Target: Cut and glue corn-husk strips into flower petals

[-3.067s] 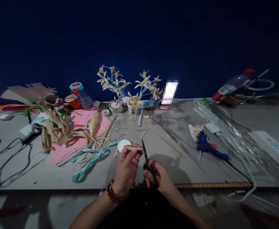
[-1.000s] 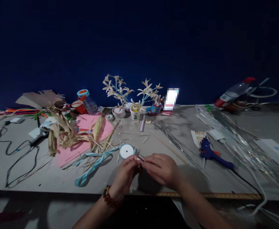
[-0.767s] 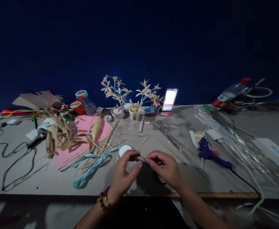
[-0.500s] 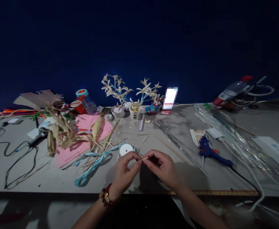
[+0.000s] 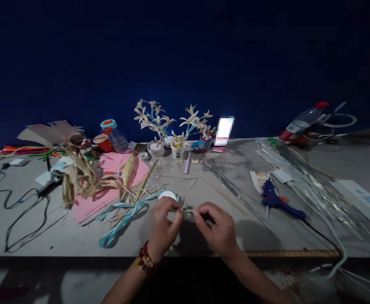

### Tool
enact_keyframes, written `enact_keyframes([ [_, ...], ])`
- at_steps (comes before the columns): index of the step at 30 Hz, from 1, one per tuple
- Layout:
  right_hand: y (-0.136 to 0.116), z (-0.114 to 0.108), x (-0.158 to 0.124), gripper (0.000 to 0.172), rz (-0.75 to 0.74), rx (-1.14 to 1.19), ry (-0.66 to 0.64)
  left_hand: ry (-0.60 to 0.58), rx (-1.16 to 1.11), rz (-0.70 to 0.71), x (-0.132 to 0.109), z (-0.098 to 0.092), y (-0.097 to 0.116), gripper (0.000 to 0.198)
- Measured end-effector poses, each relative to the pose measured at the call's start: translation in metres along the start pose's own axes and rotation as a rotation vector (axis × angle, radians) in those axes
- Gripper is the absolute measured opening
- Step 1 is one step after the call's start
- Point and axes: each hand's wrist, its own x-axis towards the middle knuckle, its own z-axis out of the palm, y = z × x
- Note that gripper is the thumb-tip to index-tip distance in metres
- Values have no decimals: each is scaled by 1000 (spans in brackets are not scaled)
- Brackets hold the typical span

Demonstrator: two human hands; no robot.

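Near the table's front edge, my right hand [image 5: 217, 226] pinches one end of a small pale strip [image 5: 189, 210]. My left hand [image 5: 166, 221], with a beaded bracelet at its wrist, is at the strip's other side with thumb and fingers curled; what its fingertips hold is too small to make out. Just behind my left hand lies a white spool [image 5: 169, 195], partly covered by it. A twisted light-blue ribbon [image 5: 123, 221] runs to the left of the spool. Cream flowers on blue stems [image 5: 189, 120] stand in a white cup [image 5: 178, 147] behind.
Dried husks [image 5: 86, 177] lie over pink paper [image 5: 109, 200] at left. Right of my hands are a wooden stick [image 5: 223, 193], thin wires [image 5: 232, 188] and a blue glue gun [image 5: 280, 202] with a cable. A power strip [image 5: 362, 202] and a bottle [image 5: 302, 120] are farther right.
My hands have moved apart, the left one slightly leftward, and more of the pale strip shows between them. The left hand now covers more of the spool.
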Motion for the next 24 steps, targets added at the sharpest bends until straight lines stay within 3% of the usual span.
enact_keyframes([
  [2,0,-2,2,17,54,51,12,-25,-22,-14,2,-4,2,11],
  [6,-4,-6,7,17,67,86,-19,-235,-89,-1,8,-4,15,9],
  [12,-5,-2,4,17,-3,37,9,-155,-33,96,10,10,18,15],
  [18,-1,0,-2,16,-25,9,57,-83,16,70,4,4,8,16],
  [24,0,1,1,16,12,54,32,-183,-66,94,7,2,18,20],
])
